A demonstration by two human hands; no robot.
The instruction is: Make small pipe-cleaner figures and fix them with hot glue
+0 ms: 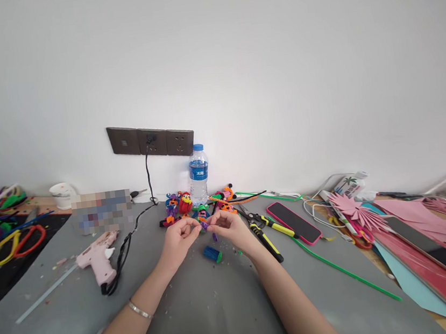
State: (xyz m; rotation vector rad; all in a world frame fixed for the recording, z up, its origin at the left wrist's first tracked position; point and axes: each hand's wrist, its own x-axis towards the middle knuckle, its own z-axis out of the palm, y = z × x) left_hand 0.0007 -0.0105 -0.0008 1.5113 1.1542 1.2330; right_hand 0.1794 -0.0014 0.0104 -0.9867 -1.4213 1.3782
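Observation:
My left hand (181, 238) and my right hand (231, 230) meet in the middle of the grey mat. Both pinch a small purple piece of pipe cleaner (204, 226) between thumb and forefinger. Its lower end hangs below the right fingertips. Just under the hands lies a short blue fuzzy roll (212, 253) with a green end. Small fuzzy figures in purple, red and orange (185, 202) stand behind the fingers, partly covered by them. To the right of my right hand lie yellow-and-black pliers (266, 235).
A pink glue gun (96, 261) with a black cord lies left. A water bottle (199, 175) stands by the wall. Rightward are a pink-cased phone (294, 222), a green pipe cleaner (345, 271) and pink paper (437, 222). Other people's hands show at both edges, scissors (15, 246) at far left.

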